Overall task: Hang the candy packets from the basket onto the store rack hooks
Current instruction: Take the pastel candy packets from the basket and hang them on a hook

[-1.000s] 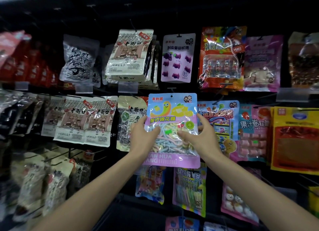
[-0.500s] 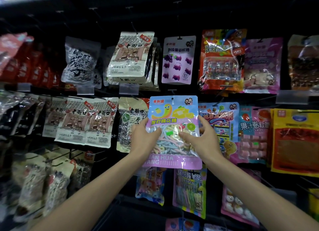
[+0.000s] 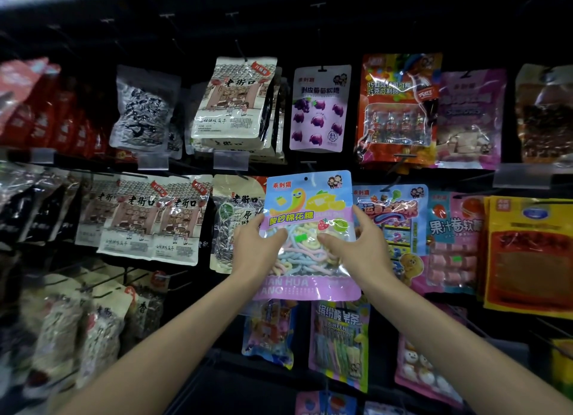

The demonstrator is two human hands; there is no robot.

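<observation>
**Status: one packet in hand, not yet hung.**

1. Task item. The candy packet (image 3: 310, 204), pastel blue and pink with a clear window of rope-shaped sweets, is held upright in front of the middle row of the store rack (image 3: 310, 33), about midway between its left and right edges. It sits below the purple grape packet (image 3: 321, 109) and overlaps the seed packet (image 3: 229, 216) on one side and the blue packet (image 3: 393, 219) on the other.

2. Hands. The left hand (image 3: 252, 248) pinches the packet's left edge, thumb on the front face and fingers behind. The right hand (image 3: 356, 247) pinches the right edge in the same way, with its forefinger raised along that edge.

3. Hang point. The punched hole (image 3: 306, 178) at the packet's top edge shows dark, with no wire visible through it. By judgement, the packet is not yet threaded onto a hook. The hook intended for it cannot be made out against the dark backing.

4. Done. Many packets already hang across all rows; which of them came from the basket cannot be told.

5. Left. Thread the hole, slide the packet back, release. The basket is out of view, so the remaining count is unknown.
</observation>
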